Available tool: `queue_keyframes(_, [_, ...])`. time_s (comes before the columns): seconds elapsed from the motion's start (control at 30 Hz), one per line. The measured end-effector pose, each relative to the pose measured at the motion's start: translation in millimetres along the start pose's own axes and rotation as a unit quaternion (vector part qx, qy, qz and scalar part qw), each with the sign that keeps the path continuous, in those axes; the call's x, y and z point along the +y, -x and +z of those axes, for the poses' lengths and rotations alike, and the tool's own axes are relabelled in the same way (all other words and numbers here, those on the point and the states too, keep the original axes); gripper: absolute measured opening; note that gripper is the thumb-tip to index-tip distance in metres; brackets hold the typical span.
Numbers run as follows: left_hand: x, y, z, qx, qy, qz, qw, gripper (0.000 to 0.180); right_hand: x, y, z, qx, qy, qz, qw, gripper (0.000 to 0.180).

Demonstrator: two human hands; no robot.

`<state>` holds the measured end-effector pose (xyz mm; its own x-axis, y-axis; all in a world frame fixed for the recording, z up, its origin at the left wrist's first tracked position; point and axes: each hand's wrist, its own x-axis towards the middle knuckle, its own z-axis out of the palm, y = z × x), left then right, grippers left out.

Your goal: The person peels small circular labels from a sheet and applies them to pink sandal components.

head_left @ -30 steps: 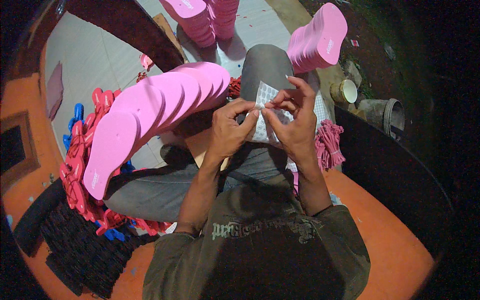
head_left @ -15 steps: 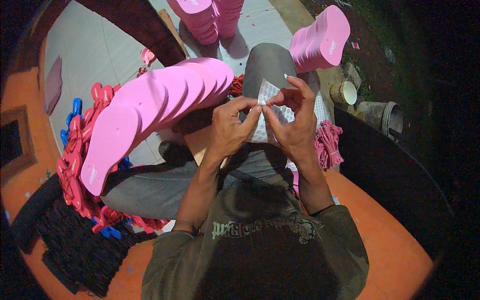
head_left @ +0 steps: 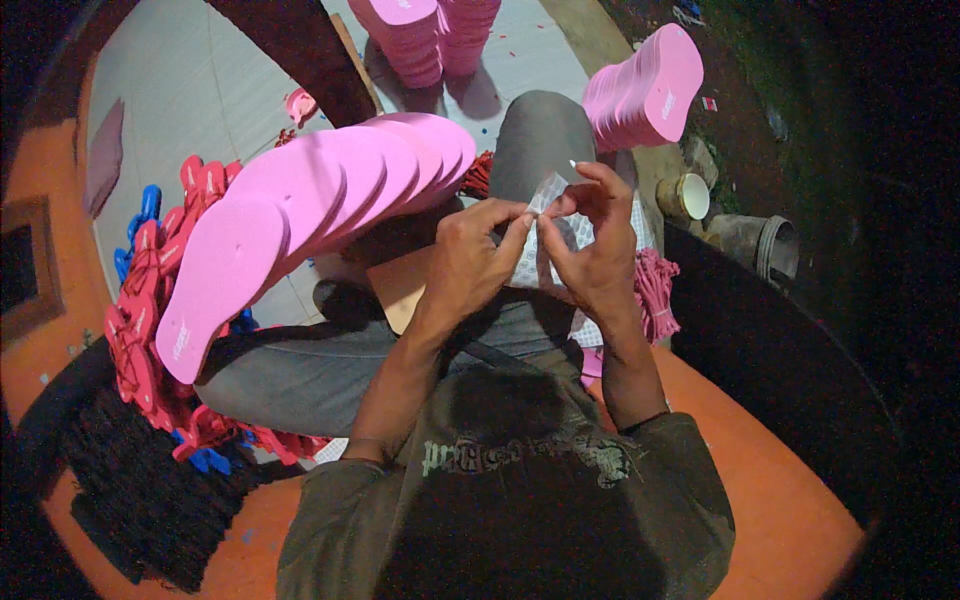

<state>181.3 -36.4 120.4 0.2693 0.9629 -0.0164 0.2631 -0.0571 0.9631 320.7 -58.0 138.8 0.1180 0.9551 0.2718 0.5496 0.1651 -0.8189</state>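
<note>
In front of my chest, both hands are raised close together over my lap. Between thumb and forefinger, my left hand (head_left: 478,250) pinches the edge of a thin, see-through sticker sheet (head_left: 549,188). Pressed against the same edge, my right hand (head_left: 592,235) pinches it with the thumb and a finger, its other fingers lifted. A small white bit (head_left: 573,163) shows at a raised right fingertip. Below the hands, a white sheet with rows of small round marks (head_left: 528,262) lies over my lap. Overlapping pink flip-flop soles (head_left: 225,265) fan out along my left leg.
Stacks of pink soles (head_left: 668,85) stand beyond my knee and at the far middle. Red flip-flop straps (head_left: 140,290) heap at the left, with blue ones (head_left: 150,203) among them. A bundle of pink straps (head_left: 656,295) lies right of my hand. Buckets (head_left: 692,196) stand farther right.
The sheet between my fingers has folded and tilted to the right, its upper corner now lower and more see-through. Both hands have shifted slightly right, still pinching; the view has moved a little.
</note>
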Motion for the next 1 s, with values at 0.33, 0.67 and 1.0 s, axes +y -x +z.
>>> queue_keyframes(0.33, [-3,1,4,0.043,-0.126,0.136,0.982,0.013,-4,-3,1,0.0,-0.091,0.112,0.99,0.056])
queue_keyframes(0.67, [-16,7,-2,-0.025,-0.058,-0.052,0.997,0.016,-15,-21,-14,0.019,-0.326,0.207,0.922,0.067])
queue_keyframes(1.0, [-35,28,38,-0.182,-0.171,0.041,0.967,0.017,31,-71,77,0.007,-0.186,0.222,0.957,0.065])
